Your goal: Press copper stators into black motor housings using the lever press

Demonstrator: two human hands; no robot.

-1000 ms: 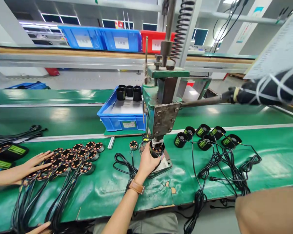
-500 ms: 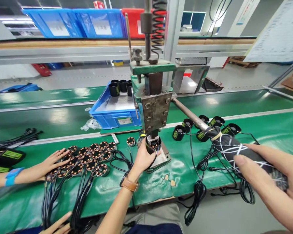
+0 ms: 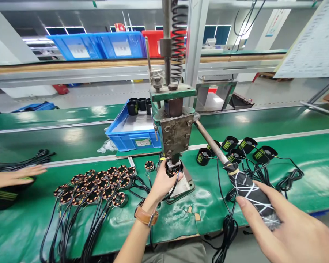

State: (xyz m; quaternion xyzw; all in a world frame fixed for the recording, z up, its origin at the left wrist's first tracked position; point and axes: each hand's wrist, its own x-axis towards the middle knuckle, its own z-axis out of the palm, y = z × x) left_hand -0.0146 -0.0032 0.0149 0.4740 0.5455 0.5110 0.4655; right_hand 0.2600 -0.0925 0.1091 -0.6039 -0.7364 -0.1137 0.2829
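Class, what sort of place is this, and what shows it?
Most likely a factory assembly line: a lever press stands on a long green bench, many wired, copper-wound parts lie beside it, and labelled blue bins sit on a rack behind.

Black cup: upright under the press, wires showing inside!
Press: worn metal, tip down at the cup!
Lever: slanting downward, black grip, white string criss-crossing!
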